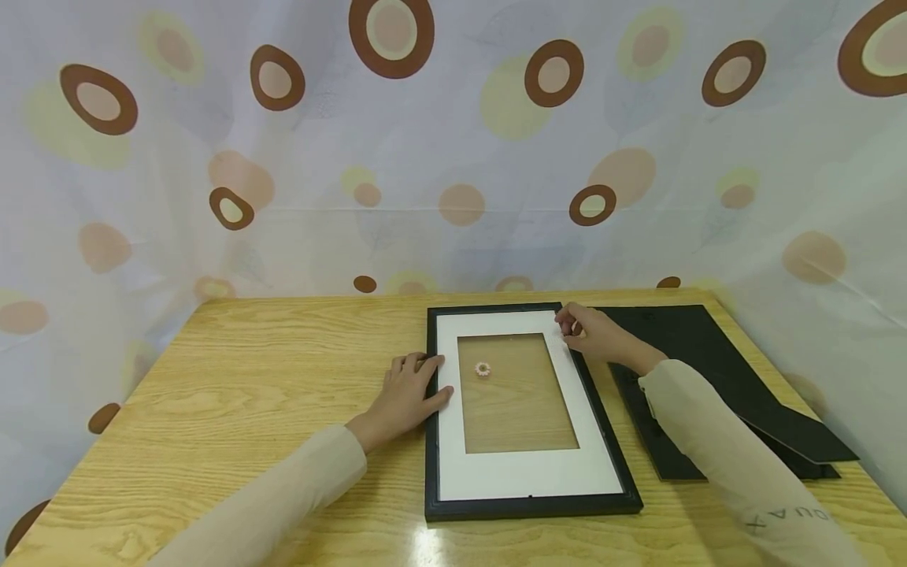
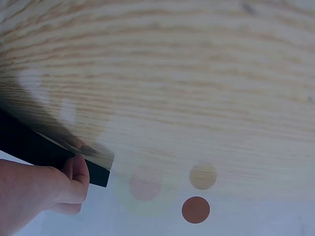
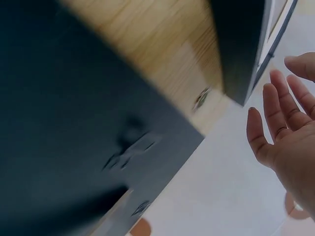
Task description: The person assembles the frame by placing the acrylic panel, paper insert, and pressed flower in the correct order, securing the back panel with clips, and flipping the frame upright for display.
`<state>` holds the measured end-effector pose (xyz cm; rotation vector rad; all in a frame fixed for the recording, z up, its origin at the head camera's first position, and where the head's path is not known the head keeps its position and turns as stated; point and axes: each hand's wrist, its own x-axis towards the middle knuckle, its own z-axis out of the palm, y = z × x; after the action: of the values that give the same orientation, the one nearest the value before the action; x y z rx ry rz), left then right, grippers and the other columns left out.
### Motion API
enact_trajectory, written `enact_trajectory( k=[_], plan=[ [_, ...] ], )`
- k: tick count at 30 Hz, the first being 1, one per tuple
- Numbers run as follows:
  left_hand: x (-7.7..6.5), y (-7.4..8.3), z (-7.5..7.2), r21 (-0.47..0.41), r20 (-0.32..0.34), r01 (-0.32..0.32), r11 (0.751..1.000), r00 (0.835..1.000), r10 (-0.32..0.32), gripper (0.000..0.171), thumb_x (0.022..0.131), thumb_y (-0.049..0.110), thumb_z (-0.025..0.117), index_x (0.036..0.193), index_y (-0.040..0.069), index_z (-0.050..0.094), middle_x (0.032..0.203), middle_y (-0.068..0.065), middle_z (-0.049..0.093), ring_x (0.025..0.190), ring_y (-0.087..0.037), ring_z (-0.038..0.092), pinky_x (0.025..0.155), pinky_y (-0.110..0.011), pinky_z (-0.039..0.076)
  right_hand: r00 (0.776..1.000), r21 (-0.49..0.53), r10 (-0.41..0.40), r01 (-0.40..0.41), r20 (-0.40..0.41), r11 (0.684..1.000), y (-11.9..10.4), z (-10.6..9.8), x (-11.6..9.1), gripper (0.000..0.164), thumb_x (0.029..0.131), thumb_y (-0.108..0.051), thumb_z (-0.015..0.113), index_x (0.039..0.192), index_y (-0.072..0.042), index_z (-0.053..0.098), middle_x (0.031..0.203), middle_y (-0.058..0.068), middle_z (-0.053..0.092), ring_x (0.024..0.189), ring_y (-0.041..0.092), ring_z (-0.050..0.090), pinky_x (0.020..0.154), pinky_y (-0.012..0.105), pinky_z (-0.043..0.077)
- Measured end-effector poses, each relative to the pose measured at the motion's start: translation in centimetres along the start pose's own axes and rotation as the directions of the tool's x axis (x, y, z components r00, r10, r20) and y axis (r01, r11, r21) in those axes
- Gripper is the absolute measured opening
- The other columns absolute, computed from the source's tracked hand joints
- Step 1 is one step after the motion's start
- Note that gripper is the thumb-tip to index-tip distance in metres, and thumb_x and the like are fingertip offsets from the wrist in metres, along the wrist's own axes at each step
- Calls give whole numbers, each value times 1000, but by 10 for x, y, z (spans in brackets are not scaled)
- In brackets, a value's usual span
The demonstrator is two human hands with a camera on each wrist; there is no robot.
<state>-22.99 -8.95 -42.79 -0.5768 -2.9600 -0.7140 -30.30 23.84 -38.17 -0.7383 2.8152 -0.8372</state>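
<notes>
Black frame (image 1: 531,507), long axis running away from you: your left hand (image 1: 404,395) grips its left edge; your right hand (image 1: 601,335), fingers loosely parted, is by its far-right corner.

This is a table spot screened off by cloth; whether it sits in a home, workshop or studio cannot be told. The pale cloth (image 1: 404,157), printed with brown rings and peach and yellow dots, hangs at the far side, left and right, hiding any room beyond. The light wood-grain table (image 1: 305,370), with a picture frame (image 1: 531,506) on it, would suit any of them.
</notes>
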Motion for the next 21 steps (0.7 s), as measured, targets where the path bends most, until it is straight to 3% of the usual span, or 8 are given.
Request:
enact_trajectory(
  k=[15,21],
  plan=[
    [-1,3,-2,-10,-12,4,1000,1000,-4,56,89,42,54,135,12,43,134,-21,40,122,-38,33,100,-53,28,996,-73,38,-44,-87,996,38,1,-6,24,88,3,51,110,9,48,92,18,55,80,24,52,68,36,43],
    [-1,3,-2,-17,-7,8,1000,1000,-8,56,89,42,53,135,13,43,135,-21,40,123,-38,32,101,-53,28,991,-154,95,-109,-95,982,43,3,-6,23,89,-2,52,110,6,50,94,18,56,86,30,54,75,48,41]
  ],
)
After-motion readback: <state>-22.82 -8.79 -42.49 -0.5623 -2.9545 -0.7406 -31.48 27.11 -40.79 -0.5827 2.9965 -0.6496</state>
